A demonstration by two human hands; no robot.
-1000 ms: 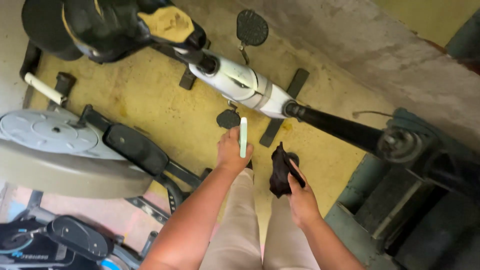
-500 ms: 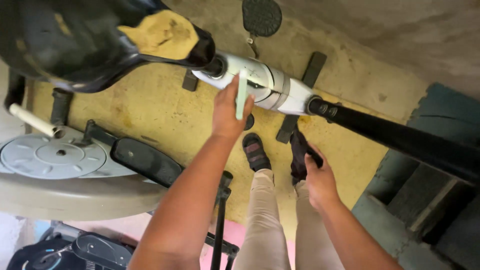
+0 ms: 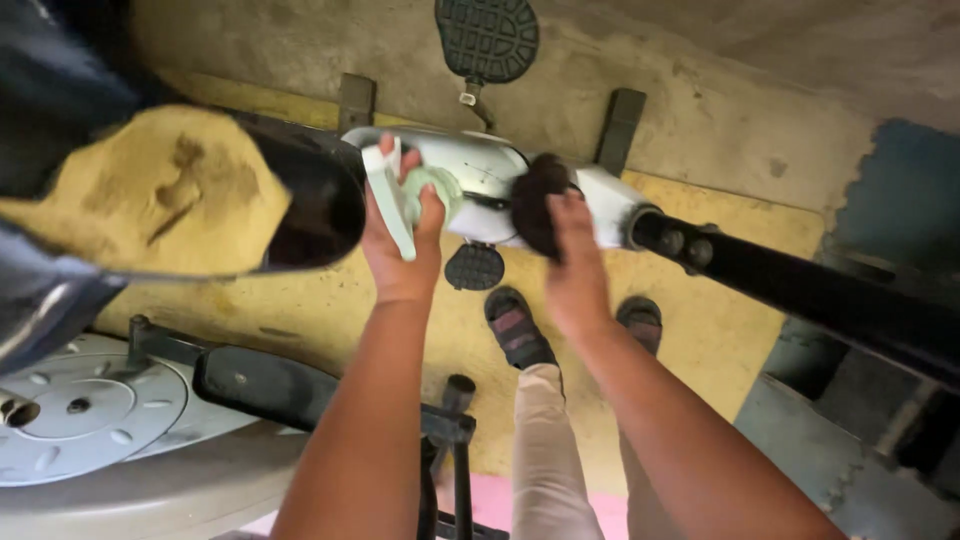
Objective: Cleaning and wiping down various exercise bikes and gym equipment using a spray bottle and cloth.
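1. The torn saddle point(image 3: 150, 200), with yellow foam showing, blocked the way from the left toward the white bike housing point(image 3: 480, 185).
2. The black frame tube point(image 3: 800, 290) closed the right side.
3. Both hands point(image 3: 400, 240) point(image 3: 570, 270) already lay on the housing.
4. Between the arms, room stayed open down to the yellow floor point(image 3: 330, 310), near the lower pedal point(image 3: 474, 267).
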